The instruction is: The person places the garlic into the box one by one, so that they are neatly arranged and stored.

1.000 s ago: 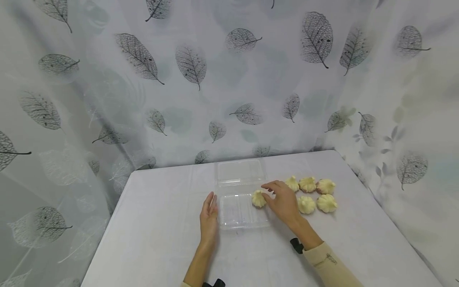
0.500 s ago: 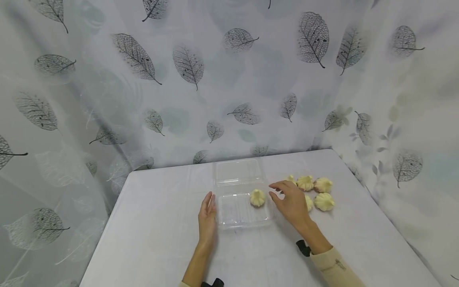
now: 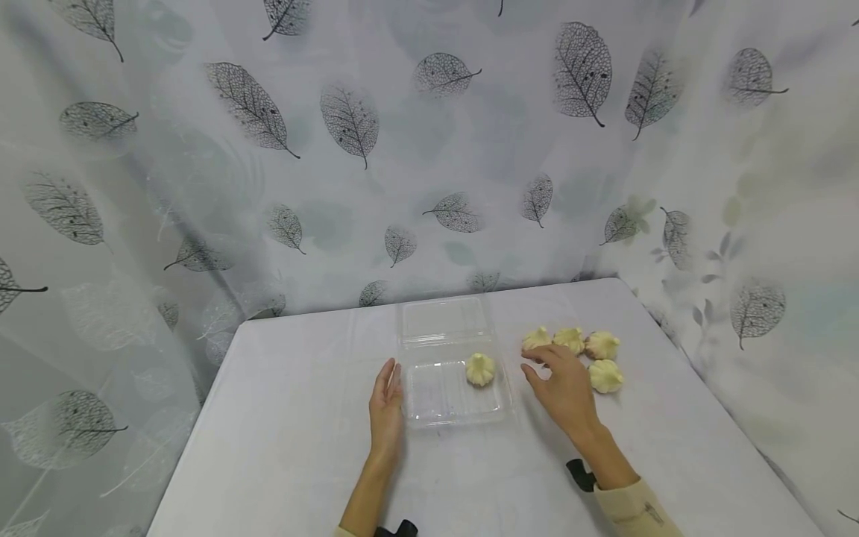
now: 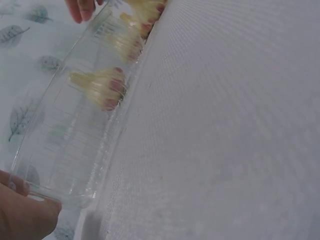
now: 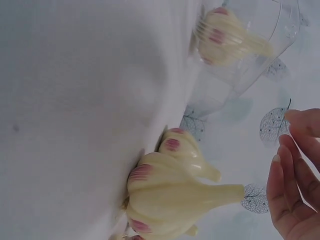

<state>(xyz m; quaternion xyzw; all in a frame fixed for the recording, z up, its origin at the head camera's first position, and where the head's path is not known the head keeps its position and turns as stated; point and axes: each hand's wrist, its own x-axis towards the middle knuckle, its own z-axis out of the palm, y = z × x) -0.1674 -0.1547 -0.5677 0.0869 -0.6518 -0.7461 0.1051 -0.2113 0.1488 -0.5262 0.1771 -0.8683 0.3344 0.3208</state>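
A clear plastic clamshell box (image 3: 443, 421) lies with its lid (image 3: 444, 321) folded back. One garlic bulb (image 3: 479, 370) sits in the right part of its base. My left hand (image 3: 386, 414) rests its extended fingers against the box's left side; in the left wrist view its thumb (image 4: 32, 215) lies at the box's end wall. My right hand (image 3: 564, 388) hovers right of the box, thumb and fingers apart with nothing between them. Near it is a garlic bulb (image 5: 175, 195) with pink streaks; in the head view the hand covers one of the bulbs.
Several more garlic bulbs (image 3: 602, 344) stand in rows on the right of the white-covered table (image 3: 288, 418). A leaf-print curtain (image 3: 403, 149) hangs behind the table's back edge and along both sides.
My right hand has let go of the garlic bulb in the box and moved right, over the other bulbs. The left hand stays at the box's side.
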